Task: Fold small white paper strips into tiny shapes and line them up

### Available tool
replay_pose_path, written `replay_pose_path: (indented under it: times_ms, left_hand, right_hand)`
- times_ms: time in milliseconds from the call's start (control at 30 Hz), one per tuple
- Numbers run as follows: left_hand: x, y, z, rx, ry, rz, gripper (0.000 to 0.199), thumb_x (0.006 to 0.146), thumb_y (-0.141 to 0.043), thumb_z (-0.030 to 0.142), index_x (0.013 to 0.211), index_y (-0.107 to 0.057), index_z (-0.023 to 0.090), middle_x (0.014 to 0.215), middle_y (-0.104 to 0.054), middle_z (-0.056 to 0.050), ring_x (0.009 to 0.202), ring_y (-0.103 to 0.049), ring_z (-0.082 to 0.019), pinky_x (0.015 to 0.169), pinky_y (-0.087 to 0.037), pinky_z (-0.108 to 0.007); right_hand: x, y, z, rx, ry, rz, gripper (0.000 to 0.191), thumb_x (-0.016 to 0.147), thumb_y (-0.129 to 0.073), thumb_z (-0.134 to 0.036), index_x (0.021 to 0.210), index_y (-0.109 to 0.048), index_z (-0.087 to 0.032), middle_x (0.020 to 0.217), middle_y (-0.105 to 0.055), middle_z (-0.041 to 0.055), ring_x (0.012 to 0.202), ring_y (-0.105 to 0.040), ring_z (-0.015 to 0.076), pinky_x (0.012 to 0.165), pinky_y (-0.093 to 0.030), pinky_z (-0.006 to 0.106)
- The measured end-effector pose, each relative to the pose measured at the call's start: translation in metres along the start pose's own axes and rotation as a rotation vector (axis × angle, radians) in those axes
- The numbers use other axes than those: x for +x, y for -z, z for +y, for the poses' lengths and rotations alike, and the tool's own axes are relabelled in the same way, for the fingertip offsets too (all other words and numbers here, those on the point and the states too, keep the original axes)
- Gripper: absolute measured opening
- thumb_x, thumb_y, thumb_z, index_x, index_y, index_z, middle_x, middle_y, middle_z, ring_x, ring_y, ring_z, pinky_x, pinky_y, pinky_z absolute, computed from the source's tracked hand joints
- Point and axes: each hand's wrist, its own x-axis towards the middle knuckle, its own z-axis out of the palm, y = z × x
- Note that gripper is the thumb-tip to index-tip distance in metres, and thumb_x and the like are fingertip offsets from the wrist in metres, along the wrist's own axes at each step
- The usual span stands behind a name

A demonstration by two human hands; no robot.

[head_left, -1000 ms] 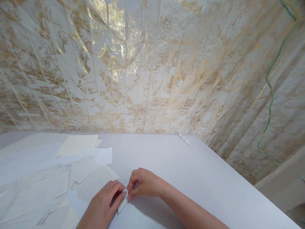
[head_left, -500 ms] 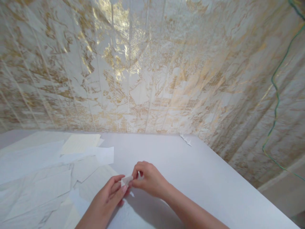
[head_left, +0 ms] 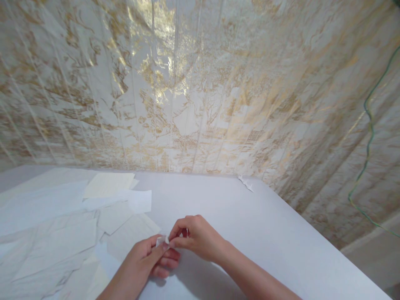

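A small folded piece of white paper [head_left: 161,240] is pinched between the thumb and forefinger of my left hand [head_left: 145,258]. The other fingers of that hand curl beneath it. My right hand [head_left: 196,237] grips the paper's right edge between thumb and fingertip, its remaining fingers bent inward. Both hands are just above the white table [head_left: 200,200], near its front. The fingers cover much of the paper, so its full folded shape cannot be made out.
Loose sheets of paper [head_left: 62,241] overlap across the table's left side, with a cream sheet [head_left: 109,184] at the back. A small row of folded paper points [head_left: 245,183] lies near the far right corner. Behind stands a gold-patterned curtain [head_left: 187,104]; a green cord [head_left: 368,141] hangs at right.
My right hand has moved slightly closer to my left, and less of the paper shows between them. The left hand's lower fingers have extended to the right. The view has shifted a little.
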Motion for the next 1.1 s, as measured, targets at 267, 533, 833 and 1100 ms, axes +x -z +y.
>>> replay_pose_path:
  times_ms: [267, 533, 833, 1100]
  left_hand:
    - [-0.004, -0.003, 0.006, 0.034, -0.031, 0.011, 0.054, 0.058, -0.077, 0.068, 0.076, -0.071, 0.017, 0.069, -0.078, -0.007, 0.065, -0.072, -0.022, 0.055, -0.051, -0.028]
    - [-0.003, -0.002, 0.0, 0.055, -0.052, 0.01, 0.058, 0.06, -0.075, 0.071, 0.082, -0.071, 0.018, 0.073, -0.078, -0.006, 0.07, -0.073, -0.023, 0.056, -0.05, -0.027]
    - [-0.003, -0.004, -0.003, 0.058, -0.056, 0.017, 0.061, 0.061, -0.073, 0.074, 0.08, -0.07, 0.017, 0.075, -0.078, -0.008, 0.072, -0.073, -0.024, 0.058, -0.05, -0.028]
    - [-0.007, -0.004, 0.002, 0.064, -0.049, 0.025, 0.055, 0.064, -0.073, 0.071, 0.081, -0.071, 0.019, 0.078, -0.079, -0.007, 0.075, -0.074, -0.025, 0.063, -0.054, -0.031]
  right_hand:
    - [-0.003, -0.004, -0.01, -0.272, 0.006, 0.041, 0.005, 0.082, -0.076, -0.022, 0.086, -0.078, -0.02, 0.076, -0.072, 0.0012, 0.072, -0.061, 0.0147, 0.067, -0.039, 0.023]
    - [-0.005, -0.013, -0.01, -0.298, -0.004, 0.117, 0.005, 0.08, -0.071, -0.019, 0.078, -0.074, -0.021, 0.071, -0.07, -0.0014, 0.065, -0.057, 0.0128, 0.063, -0.036, 0.022]
    - [-0.002, -0.016, -0.004, -0.07, -0.075, 0.129, 0.004, 0.077, -0.071, -0.016, 0.073, -0.072, -0.018, 0.059, -0.058, -0.006, 0.056, -0.048, 0.0085, 0.055, -0.034, 0.018]
    - [-0.004, -0.013, -0.009, -0.102, -0.089, 0.154, 0.008, 0.078, -0.069, -0.016, 0.07, -0.07, -0.017, 0.057, -0.055, -0.006, 0.055, -0.046, 0.0088, 0.055, -0.032, 0.019]
